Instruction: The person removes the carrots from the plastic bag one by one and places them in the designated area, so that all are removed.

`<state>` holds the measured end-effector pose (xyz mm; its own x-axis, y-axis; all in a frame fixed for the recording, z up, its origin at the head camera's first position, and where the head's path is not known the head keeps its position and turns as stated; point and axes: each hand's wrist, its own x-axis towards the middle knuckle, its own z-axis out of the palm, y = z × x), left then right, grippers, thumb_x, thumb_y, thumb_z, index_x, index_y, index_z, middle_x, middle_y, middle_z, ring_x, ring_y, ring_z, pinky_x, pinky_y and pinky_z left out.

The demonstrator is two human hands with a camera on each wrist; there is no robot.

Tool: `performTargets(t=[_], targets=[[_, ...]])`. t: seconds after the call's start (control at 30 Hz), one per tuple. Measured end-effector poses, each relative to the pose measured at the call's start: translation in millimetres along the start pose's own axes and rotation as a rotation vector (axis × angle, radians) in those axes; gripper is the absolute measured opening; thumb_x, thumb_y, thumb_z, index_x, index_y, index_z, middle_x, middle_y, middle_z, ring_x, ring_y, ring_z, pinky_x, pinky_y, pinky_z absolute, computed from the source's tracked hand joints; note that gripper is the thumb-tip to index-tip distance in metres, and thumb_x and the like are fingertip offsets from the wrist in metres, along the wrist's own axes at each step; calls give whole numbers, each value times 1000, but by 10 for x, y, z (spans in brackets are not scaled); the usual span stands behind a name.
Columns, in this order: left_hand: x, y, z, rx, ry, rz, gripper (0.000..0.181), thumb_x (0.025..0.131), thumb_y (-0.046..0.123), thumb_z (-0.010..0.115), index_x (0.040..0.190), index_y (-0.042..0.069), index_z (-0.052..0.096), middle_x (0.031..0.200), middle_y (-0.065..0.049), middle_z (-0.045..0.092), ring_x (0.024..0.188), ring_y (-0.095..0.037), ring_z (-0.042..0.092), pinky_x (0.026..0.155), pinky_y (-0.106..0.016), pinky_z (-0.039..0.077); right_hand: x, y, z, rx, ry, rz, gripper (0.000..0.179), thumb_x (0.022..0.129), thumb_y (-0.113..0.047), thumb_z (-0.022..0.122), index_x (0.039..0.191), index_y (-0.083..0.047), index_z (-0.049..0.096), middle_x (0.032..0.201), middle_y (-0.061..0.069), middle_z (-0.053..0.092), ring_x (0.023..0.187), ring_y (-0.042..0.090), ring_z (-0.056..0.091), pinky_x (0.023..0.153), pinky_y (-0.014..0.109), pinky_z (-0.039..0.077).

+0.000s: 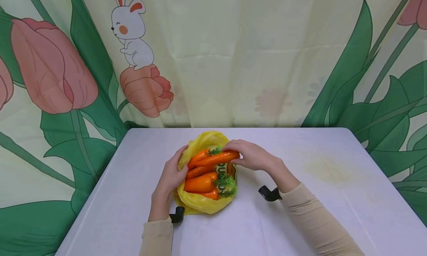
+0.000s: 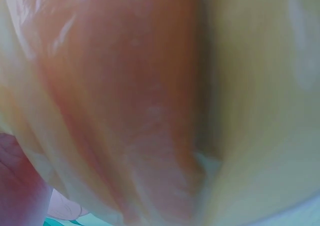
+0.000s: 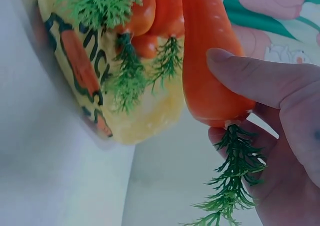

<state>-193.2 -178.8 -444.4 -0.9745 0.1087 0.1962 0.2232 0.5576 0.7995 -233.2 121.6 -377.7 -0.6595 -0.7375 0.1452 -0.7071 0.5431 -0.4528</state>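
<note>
A yellow plastic bag [image 1: 200, 205] with dark lettering lies with its mouth wide, and several orange toy carrots [image 1: 198, 184] with green tops fill it. At the bag's left side my left hand [image 1: 171, 174] grips the rim, thumb over the edge. My right hand [image 1: 255, 156] pinches one carrot [image 1: 217, 159] by its thick top end, thumb on one side and fingers on the other. That carrot lies across the bag's opening, tip pointing left. Its green leaves [image 3: 232, 171] hang past my fingers in the right wrist view. Yellow film and blurred orange fill the left wrist view.
The bag rests on a table [image 1: 300, 219] with a white cover. Behind the far edge hangs a curtain [image 1: 213, 63] printed with tulips and a rabbit. A black camera mount [image 1: 269, 193] sticks out at the right wrist, another [image 1: 177, 215] at the left.
</note>
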Motion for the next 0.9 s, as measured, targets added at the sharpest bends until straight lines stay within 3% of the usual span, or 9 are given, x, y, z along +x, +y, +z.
performTargets(t=[0.9], targets=[[-9, -4, 6, -17, -5, -6, 66, 92, 3, 57, 154, 19, 42, 142, -10, 56, 120, -29, 56, 105, -51, 44, -267, 373, -153, 29, 99, 89, 35, 89, -5, 76, 123, -9, 68, 119, 2, 64, 99, 21, 56, 87, 42, 49]])
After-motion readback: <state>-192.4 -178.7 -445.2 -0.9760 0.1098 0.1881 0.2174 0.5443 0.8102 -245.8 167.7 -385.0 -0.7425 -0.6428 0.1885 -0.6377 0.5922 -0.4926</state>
